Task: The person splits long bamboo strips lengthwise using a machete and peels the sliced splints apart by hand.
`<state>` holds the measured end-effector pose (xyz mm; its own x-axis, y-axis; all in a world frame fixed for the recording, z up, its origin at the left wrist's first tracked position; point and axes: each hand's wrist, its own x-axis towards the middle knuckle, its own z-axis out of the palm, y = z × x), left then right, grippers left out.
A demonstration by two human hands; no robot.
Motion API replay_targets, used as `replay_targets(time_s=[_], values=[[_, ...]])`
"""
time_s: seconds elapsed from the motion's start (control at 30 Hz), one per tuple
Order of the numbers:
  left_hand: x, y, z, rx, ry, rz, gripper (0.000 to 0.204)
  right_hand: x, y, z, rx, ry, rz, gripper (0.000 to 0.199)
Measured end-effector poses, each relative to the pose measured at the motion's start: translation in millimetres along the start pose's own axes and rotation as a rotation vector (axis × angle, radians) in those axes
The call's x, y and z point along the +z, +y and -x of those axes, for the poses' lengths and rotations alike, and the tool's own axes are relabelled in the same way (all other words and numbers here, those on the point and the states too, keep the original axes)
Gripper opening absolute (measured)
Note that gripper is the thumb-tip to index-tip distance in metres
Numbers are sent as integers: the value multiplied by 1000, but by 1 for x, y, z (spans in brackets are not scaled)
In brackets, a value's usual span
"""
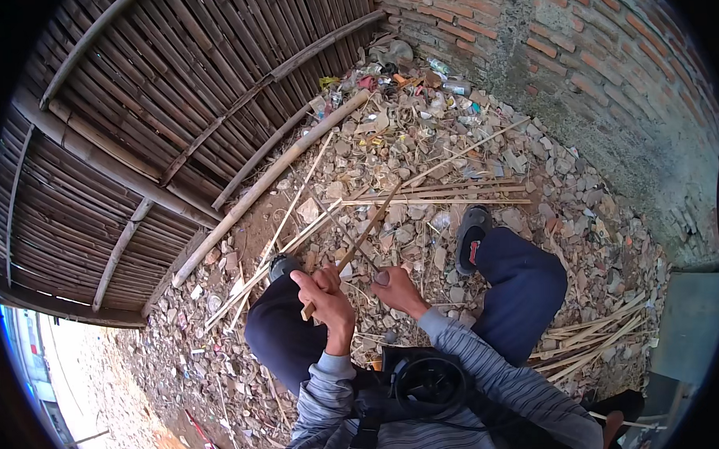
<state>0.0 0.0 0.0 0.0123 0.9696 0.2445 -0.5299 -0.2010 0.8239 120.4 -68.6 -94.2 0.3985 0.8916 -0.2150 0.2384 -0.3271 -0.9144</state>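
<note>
seen from above, a person sits with knees apart over ground [566,249] strewn with broken stone and litter. the left hand [326,298] grips a narrow bamboo strip [371,224] near its lower end; the strip slants up and right between the two dark-trousered legs [524,286]. the right hand [399,293] is closed round the handle of a thin knife-like tool [364,257], which points up and left and crosses the strip in view; whether they touch, i cannot tell. beyond the hands, loose pale strips [469,201] lie across the rubble, and more are heaped at the right [593,339]. a thick pole [271,180] lies beside a slatted bamboo wall [212,71]; a brick wall [600,73] stands opposite.
</note>
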Motion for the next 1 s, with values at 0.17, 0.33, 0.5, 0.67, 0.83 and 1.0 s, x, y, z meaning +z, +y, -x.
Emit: replay_targets(time_s=[0.17,0.33,0.5,0.67,0.83,1.0], values=[[5,11,6,-20,71,31,61,9,-22,16,-90,-73,72,39],[12,13,-1,-43,169,35,64,28,7,3,-216,131,-48,23],[11,17,-2,-39,180,48,62,18,-26,17,-202,77,63,24],[11,11,-4,-39,173,82,62,13,30,-9,-38,156,28,24],[9,12,-3,-16,130,39,61,18,16,8,-13,82,-2,26],[9,12,-8,-38,230,117,57,27,1,13,-220,53,-10,26]])
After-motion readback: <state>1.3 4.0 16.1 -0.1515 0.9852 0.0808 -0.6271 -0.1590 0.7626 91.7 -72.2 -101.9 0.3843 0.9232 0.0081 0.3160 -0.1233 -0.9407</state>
